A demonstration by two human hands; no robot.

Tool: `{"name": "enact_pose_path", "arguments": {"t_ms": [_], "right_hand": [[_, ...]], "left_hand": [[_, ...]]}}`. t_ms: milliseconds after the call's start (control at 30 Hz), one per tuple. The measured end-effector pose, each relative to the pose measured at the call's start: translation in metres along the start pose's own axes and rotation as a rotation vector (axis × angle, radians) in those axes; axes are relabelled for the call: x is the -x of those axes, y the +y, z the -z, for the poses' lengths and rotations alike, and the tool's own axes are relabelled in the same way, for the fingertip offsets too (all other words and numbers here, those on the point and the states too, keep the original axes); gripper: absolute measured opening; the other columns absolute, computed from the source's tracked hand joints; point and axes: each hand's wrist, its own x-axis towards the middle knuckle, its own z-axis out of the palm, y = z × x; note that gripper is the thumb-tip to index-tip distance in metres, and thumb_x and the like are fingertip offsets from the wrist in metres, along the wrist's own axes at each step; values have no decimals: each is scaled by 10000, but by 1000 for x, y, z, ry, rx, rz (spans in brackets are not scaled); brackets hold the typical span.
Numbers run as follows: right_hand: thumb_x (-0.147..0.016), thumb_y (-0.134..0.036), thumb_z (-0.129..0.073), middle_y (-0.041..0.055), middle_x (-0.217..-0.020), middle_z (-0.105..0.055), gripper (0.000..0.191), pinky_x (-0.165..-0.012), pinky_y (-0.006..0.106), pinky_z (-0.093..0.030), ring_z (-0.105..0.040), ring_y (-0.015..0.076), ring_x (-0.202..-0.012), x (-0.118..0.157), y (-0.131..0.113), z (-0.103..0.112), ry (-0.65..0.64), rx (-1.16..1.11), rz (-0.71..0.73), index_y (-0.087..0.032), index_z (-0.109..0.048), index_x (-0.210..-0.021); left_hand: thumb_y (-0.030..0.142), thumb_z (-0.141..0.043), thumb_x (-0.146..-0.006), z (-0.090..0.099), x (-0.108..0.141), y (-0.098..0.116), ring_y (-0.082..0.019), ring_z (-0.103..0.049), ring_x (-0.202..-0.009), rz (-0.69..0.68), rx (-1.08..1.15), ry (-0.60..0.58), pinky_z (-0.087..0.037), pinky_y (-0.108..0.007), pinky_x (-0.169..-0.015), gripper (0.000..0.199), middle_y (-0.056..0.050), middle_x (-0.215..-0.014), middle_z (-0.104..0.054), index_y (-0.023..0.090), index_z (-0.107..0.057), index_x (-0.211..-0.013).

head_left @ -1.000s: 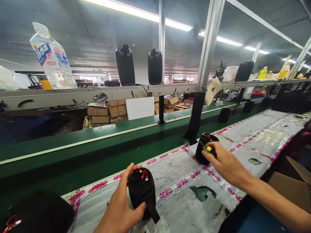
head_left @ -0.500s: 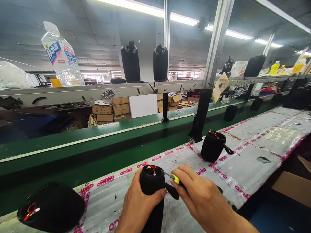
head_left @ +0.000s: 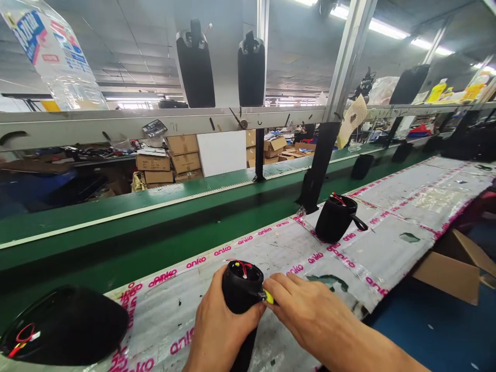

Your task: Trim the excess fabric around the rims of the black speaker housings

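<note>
Around a black fabric-covered speaker body [head_left: 240, 294] my left hand [head_left: 220, 325] is closed, holding it upright above the bench. Red wires and a small yellow piece show in its open top. My right hand [head_left: 302, 305] grips a yellow-handled tool [head_left: 268, 296] at the right side of the rim. Most of the handle is hidden by my fingers, and the tip meets the rim, so its kind is unclear. A second black speaker body [head_left: 335, 219] with a strap loop and red wires stands further right. Another black speaker body [head_left: 70, 325] lies at the left with red wires showing.
White sheeting with pink print covers the bench [head_left: 372, 248]. Behind it runs a green conveyor belt [head_left: 155, 248]. Overhead, a metal shelf [head_left: 194, 124] carries a plastic bottle [head_left: 58, 57] and speakers [head_left: 251, 72]. A dark post [head_left: 320, 165] rises near the bench edge. Right below is a cardboard box [head_left: 445, 274].
My right hand has moved left, bringing the yellow-handled tool close against the speaker's rim; its metal shaft and the strap are now mostly hidden. The camera view has tilted downward.
</note>
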Motion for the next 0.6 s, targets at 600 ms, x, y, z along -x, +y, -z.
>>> {"name": "enact_pose_path", "arguments": {"t_ms": [600], "right_hand": [[-643,5,-597,2,-787,-612,480,-478,367,-271,-561,187,-557,-1,3,4,-87,234,58,-217,-474,-1051]], "left_hand": [[443,-761,-625,-11,3,0,-380,-661,-1158,27,-107,105,-514,-467,-919,708,-85,-1227,-710,290,-542,-1281]]}}
